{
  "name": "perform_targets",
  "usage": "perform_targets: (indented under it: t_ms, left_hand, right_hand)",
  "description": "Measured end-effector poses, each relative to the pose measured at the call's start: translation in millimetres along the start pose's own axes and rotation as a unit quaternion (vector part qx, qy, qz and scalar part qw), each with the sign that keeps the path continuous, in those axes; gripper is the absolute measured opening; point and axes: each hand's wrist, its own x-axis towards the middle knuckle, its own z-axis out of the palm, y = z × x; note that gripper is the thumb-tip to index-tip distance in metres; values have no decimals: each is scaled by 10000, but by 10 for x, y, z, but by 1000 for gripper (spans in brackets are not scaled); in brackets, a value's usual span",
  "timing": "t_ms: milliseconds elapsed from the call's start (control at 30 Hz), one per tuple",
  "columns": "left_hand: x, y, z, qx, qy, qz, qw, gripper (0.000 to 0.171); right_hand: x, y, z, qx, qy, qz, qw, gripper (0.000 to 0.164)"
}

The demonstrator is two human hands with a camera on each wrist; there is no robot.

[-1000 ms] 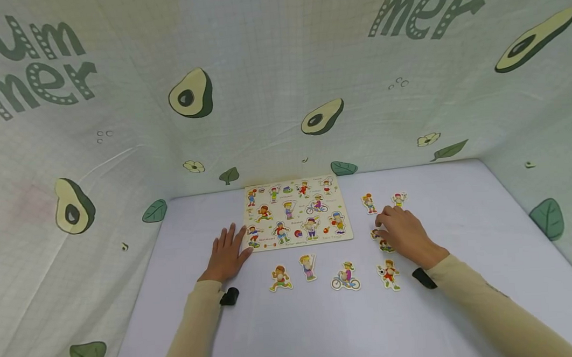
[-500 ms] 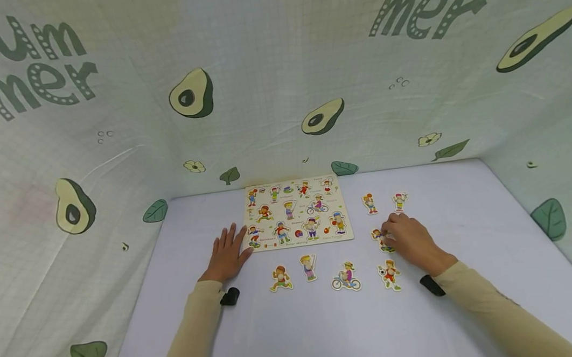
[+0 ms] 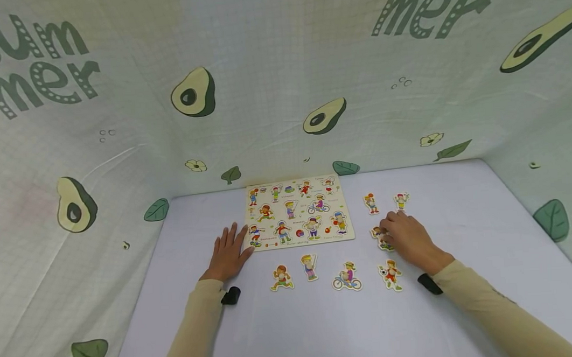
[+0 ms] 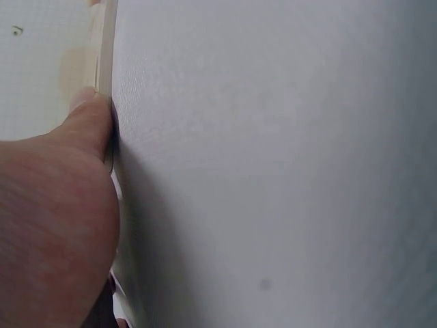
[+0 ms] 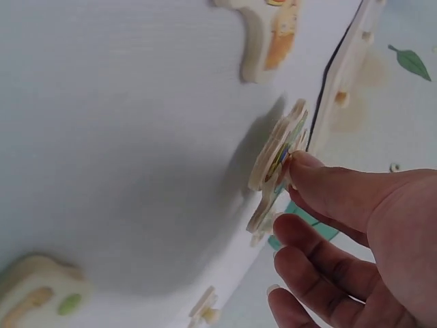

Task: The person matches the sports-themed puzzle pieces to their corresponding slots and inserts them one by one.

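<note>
A flat puzzle board [image 3: 297, 213] with printed sports figures lies at the back of the white table. My left hand [image 3: 226, 257] rests at its left edge, fingers spread, and the thumb [image 4: 89, 119] touches the board's near corner in the left wrist view. To the right of the board, my right hand [image 3: 410, 242] pinches a wooden puzzle piece [image 3: 382, 239] shaped like a child figure. In the right wrist view the thumb lies against that piece [image 5: 276, 160], which stands tilted over its shadow. The other fingers are loosely bent and off the piece.
Beyond the right hand lie a ball-player piece [image 3: 371, 203] and a pink-capped piece [image 3: 401, 200]. Nearer are a soccer piece [image 3: 391, 275], a cyclist piece [image 3: 347, 277], a bat-holder piece [image 3: 309, 268] and a runner piece [image 3: 282, 278]. A patterned cloth [image 3: 264, 142] rises behind the table.
My right hand has drawn back slightly toward the near right, uncovering the pink-capped piece and more of the child-figure piece. My left hand has stayed beside the board.
</note>
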Motion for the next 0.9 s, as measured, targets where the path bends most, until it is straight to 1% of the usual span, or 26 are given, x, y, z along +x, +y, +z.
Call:
perform_targets:
  t_ms: [100, 233, 367, 500, 667, 900]
  left_hand:
    - [-1, 8, -5, -26, 10, 17, 10000, 72]
    - [-1, 19, -21, -14, -84, -44, 10000, 73]
    - [-6, 33, -34, 25, -132, -85, 9999, 73]
    - [-8, 35, -28, 36, -126, -85, 9999, 73]
    - [-16, 28, -21, 19, -32, -15, 10000, 73]
    - [-15, 23, -23, 21, -26, 6, 10000, 72]
  right_hand:
    - [48, -35, -38, 20, 23, 17, 10000, 20]
    - [137, -111, -92, 68, 64, 23, 10000, 18]
    - [226, -205, -127, 161, 156, -55, 9997, 19]
    - [306, -310, -138, 205, 207, -139, 9995, 18]
    - [410, -453, -133, 262, 231, -240, 9991, 18]
    - [582, -682, -103, 263, 315, -482, 9980, 18]
